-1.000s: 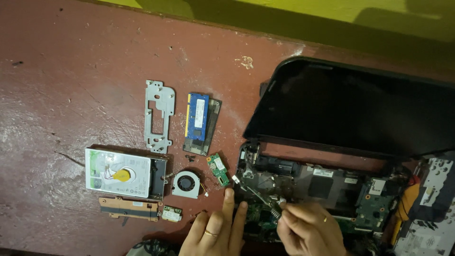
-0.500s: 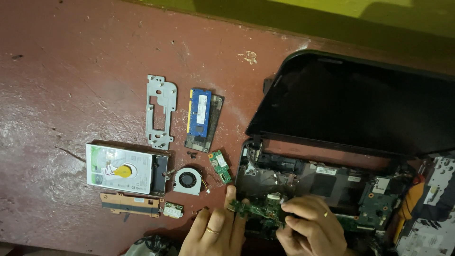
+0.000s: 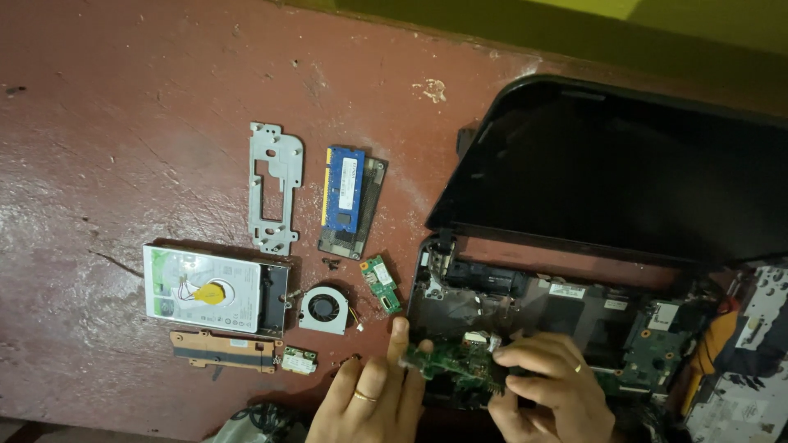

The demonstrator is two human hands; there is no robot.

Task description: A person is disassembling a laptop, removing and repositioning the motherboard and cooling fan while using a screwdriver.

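Observation:
A dismantled black laptop (image 3: 574, 303) lies open at the right, its dark screen (image 3: 624, 164) tilted back. Both hands grip a green circuit board (image 3: 455, 365) at the front left corner of the base, raised slightly above the chassis. My left hand (image 3: 373, 402), with a ring, pinches the board's left end with index finger extended. My right hand (image 3: 550, 390), also ringed, holds the board's right part from above with curled fingers.
Removed parts lie on the red worn surface at left: a grey metal bracket (image 3: 275, 187), blue memory modules (image 3: 351, 199), a small green board (image 3: 382, 282), a fan (image 3: 323, 309), a hard drive (image 3: 209, 287), a copper heat strip (image 3: 222, 349). A panel (image 3: 747, 369) lies at far right.
The right hand dropped a thin tool-like object seen a second ago and took hold of the green board; the board has been lifted up from the laptop base by both hands.

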